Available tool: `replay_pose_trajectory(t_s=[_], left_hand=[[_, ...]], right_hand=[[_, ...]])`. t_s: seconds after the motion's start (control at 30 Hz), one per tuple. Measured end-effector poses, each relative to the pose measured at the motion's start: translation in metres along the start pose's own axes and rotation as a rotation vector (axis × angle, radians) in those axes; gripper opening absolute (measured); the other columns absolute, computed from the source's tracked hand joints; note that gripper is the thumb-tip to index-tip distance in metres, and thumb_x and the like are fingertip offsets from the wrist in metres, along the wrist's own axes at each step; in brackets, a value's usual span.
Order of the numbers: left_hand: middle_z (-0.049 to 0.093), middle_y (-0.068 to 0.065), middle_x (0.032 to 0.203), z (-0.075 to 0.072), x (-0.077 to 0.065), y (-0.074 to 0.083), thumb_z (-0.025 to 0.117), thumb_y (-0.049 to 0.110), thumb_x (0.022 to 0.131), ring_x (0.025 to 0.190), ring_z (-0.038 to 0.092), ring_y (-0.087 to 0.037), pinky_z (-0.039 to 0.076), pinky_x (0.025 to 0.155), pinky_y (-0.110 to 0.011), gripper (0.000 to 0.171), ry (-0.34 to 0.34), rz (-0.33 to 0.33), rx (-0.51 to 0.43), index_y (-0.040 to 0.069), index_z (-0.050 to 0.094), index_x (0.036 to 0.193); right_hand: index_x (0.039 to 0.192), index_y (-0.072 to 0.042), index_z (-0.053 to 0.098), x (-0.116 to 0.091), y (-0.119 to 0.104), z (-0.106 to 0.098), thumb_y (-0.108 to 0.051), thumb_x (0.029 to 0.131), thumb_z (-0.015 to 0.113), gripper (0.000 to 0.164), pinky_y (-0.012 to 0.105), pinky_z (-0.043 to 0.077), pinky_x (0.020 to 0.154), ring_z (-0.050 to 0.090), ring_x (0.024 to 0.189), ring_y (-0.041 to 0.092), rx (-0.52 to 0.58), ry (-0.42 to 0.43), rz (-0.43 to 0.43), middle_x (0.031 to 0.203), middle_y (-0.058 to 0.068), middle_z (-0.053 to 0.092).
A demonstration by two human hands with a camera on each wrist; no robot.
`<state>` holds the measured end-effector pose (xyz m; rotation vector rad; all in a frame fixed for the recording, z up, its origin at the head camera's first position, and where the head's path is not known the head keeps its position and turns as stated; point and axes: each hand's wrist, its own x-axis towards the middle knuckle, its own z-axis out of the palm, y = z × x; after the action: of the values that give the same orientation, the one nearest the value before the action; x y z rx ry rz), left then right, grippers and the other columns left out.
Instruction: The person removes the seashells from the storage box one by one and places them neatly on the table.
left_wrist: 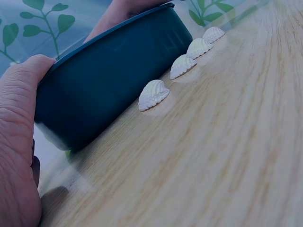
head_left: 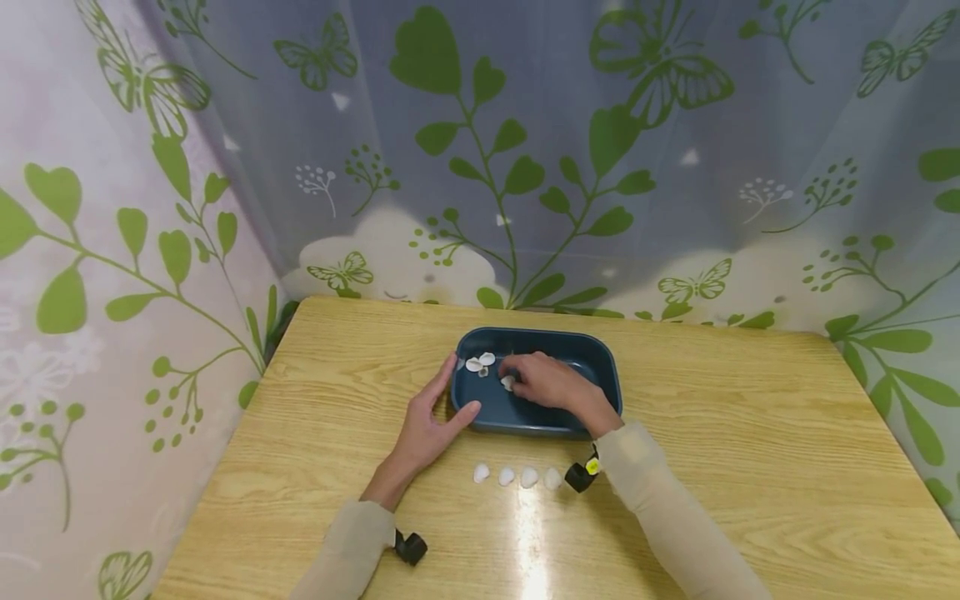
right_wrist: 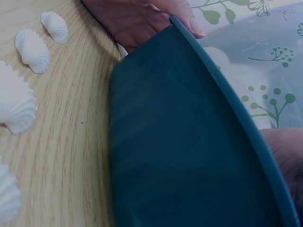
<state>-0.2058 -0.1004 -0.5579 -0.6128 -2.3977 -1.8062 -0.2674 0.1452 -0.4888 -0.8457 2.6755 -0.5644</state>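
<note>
Dark blue in the head view, a rectangular tray (head_left: 495, 408) on a wood-grained worktop (head_left: 750, 433), with three loose shells (head_left: 487, 359) inside toward ten o'clock. At eight o'clock, left grip (head_left: 426, 425), finger and thumb spread apart, touching the tray's end and near corner. Over the rim from four o'clock, right grip (head_left: 551, 383), curled, fingertips clamped on a pinched shell (head_left: 507, 383) inside the tray, toward nine o'clock. At six o'clock, just outside, a row of four white shells (head_left: 528, 477); at twelve, patterned cloth (head_left: 555, 250) with green leaves and butterflies. In the left wrist view, outer tray wall at eleven o'clock, left thumb on the rim at ten, four ribbed shells running from the middle toward one. In the right wrist view, tray wall across the middle, left grip at twelve, shell row at nine, right grip around four, mostly hidden behind the rim.
</note>
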Motion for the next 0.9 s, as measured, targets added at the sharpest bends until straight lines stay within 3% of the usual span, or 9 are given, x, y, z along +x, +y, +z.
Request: replay_pose_trajectory(t_s=[0.07, 0.17, 0.27, 0.33, 0.5, 0.57, 0.77, 0.9], left_hand=[[0.029, 0.005, 0.170, 0.000, 0.000, -0.001, 0.076, 0.026, 0.098, 0.157, 0.026, -0.017, 0.024, 0.128, -0.042, 0.083, 0.002, 0.004, 0.001, 0.017, 0.029, 0.166], [0.029, 0.005, 0.170, 0.000, 0.000, -0.001, 0.075, 0.027, 0.099, 0.157, 0.026, -0.016, 0.024, 0.128, -0.042, 0.083, 0.003, 0.002, 0.005, 0.018, 0.029, 0.166], [0.029, 0.007, 0.170, 0.000, 0.001, -0.001, 0.075, 0.029, 0.099, 0.157, 0.026, -0.015, 0.024, 0.129, -0.041, 0.083, 0.002, -0.003, 0.006, 0.018, 0.029, 0.166], [0.029, 0.007, 0.170, 0.000, 0.001, -0.001, 0.075, 0.029, 0.099, 0.157, 0.025, -0.014, 0.023, 0.129, -0.040, 0.083, 0.002, -0.005, 0.005, 0.018, 0.029, 0.167], [0.030, 0.005, 0.169, 0.000, 0.000, 0.000, 0.075, 0.027, 0.098, 0.157, 0.026, -0.014, 0.023, 0.128, -0.039, 0.083, 0.012, -0.002, 0.003, 0.018, 0.029, 0.166], [0.030, 0.004, 0.170, 0.000, 0.000, 0.001, 0.075, 0.027, 0.098, 0.157, 0.026, -0.016, 0.024, 0.128, -0.041, 0.082, 0.014, 0.003, 0.001, 0.017, 0.030, 0.166], [0.030, 0.000, 0.170, 0.001, -0.001, 0.001, 0.075, 0.028, 0.099, 0.157, 0.026, -0.020, 0.024, 0.128, -0.045, 0.082, 0.008, 0.010, -0.003, 0.016, 0.029, 0.166], [0.030, 0.001, 0.170, 0.000, 0.000, 0.002, 0.075, 0.028, 0.099, 0.157, 0.026, -0.020, 0.024, 0.128, -0.045, 0.082, 0.009, 0.013, -0.003, 0.016, 0.029, 0.166]], right_hand=[[0.126, -0.004, 0.069, -0.001, 0.000, 0.000, -0.012, 0.103, 0.066, 0.024, 0.029, 0.051, 0.066, 0.057, 0.070, 0.010, -0.008, 0.006, 0.027, 0.111, 0.008, 0.073], [0.106, -0.007, 0.071, -0.002, 0.000, 0.001, -0.022, 0.103, 0.070, 0.016, 0.027, 0.049, 0.061, 0.056, 0.066, 0.009, -0.011, 0.021, 0.075, 0.090, 0.002, 0.069], [0.079, -0.013, 0.065, -0.004, 0.000, 0.002, -0.031, 0.104, 0.068, 0.031, 0.026, 0.038, 0.051, 0.048, 0.054, 0.011, -0.011, 0.026, 0.098, 0.066, -0.003, 0.054], [0.072, -0.015, 0.059, -0.005, 0.000, 0.002, -0.033, 0.106, 0.065, 0.038, 0.026, 0.033, 0.049, 0.044, 0.050, 0.011, -0.012, 0.030, 0.102, 0.060, -0.004, 0.047], [0.102, -0.011, 0.071, -0.006, -0.002, -0.001, -0.021, 0.105, 0.066, 0.012, 0.026, 0.043, 0.055, 0.051, 0.059, 0.010, 0.034, 0.031, 0.035, 0.074, -0.004, 0.060], [0.112, -0.009, 0.072, -0.007, -0.003, -0.003, -0.015, 0.102, 0.068, 0.012, 0.026, 0.047, 0.059, 0.053, 0.062, 0.009, 0.061, 0.019, -0.020, 0.082, -0.003, 0.066], [0.108, -0.008, 0.074, -0.011, 0.002, -0.004, -0.006, 0.100, 0.068, 0.011, 0.024, 0.047, 0.062, 0.050, 0.060, 0.006, 0.106, 0.002, -0.107, 0.085, -0.002, 0.068], [0.115, -0.009, 0.075, -0.013, 0.007, -0.004, 0.000, 0.097, 0.069, 0.021, 0.022, 0.041, 0.056, 0.041, 0.050, 0.006, 0.143, -0.014, -0.112, 0.062, -0.007, 0.052]])
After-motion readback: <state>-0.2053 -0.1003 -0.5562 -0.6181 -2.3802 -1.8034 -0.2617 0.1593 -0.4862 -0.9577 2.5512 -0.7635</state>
